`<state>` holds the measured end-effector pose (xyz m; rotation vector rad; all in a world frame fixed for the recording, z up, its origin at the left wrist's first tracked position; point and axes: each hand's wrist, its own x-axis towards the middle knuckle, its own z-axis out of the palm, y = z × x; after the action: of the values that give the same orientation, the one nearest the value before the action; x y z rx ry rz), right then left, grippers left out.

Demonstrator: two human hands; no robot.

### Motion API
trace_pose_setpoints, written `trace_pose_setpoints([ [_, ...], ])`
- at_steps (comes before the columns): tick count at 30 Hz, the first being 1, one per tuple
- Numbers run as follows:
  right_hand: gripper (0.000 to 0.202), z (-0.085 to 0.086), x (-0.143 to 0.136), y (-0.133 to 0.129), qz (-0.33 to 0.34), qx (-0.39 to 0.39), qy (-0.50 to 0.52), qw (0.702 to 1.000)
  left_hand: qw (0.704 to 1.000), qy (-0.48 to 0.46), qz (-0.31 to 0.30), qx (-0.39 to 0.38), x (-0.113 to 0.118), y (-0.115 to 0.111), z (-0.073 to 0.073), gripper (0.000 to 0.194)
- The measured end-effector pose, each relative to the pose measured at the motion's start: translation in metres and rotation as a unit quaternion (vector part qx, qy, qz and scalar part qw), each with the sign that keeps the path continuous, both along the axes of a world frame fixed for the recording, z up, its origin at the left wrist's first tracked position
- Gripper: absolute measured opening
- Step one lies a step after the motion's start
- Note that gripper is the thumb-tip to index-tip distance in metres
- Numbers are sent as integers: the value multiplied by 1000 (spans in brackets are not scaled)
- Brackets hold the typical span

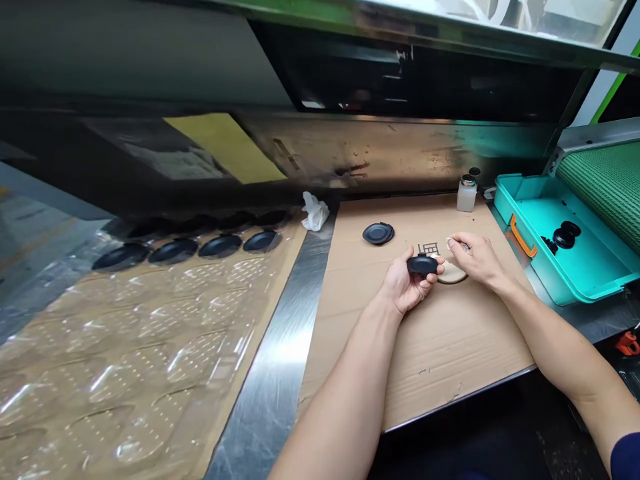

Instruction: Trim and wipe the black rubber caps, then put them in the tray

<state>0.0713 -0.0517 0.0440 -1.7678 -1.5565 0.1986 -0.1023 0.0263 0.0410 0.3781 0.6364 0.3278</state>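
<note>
My left hand (400, 287) is closed around a black oval plastic part (423, 265), held above the cardboard with its dark face up. Just to the right, my right hand (475, 257) is pinched closed. A small pale bit shows at its fingertips, too small to name. Under and between the hands lies a round beige pad (453, 273) on the cardboard sheet (440, 347), partly hidden by my fingers. Beyond my left hand, another black oval part (379, 233) rests on the cardboard, seemingly stacked on a similar one.
At left, a clear moulded tray (145, 347) carries several black oval parts (220, 246) in its far rows. A crumpled white tissue (315, 212) and a pump bottle (467, 195) stand at the back. On the right is a teal bin (600, 280) with black pieces (565, 237), beside a green conveyor (607, 177).
</note>
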Motion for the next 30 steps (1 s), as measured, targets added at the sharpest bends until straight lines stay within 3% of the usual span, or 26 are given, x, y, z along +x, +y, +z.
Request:
trace_pose_setpoints([
  [6, 28, 4, -12, -4, 68, -39, -38, 996, 994, 91, -8, 68, 12, -11, -1, 68],
  [12, 25, -1, -7, -6, 123, -65, -94, 986, 982, 93, -55, 156, 14, -19, -3, 66],
  [20, 27, 8, -6, -9, 134, -70, -155, 976, 970, 133, -71, 191, 14, -23, 8, 65],
  [25, 26, 12, -8, -11, 138, -100, -216, 961, 936, 188, -89, 285, 13, -26, 3, 68],
  [30, 26, 9, -7, -9, 185, -57, -235, 953, 899, 228, -141, 347, 10, -23, 1, 74],
])
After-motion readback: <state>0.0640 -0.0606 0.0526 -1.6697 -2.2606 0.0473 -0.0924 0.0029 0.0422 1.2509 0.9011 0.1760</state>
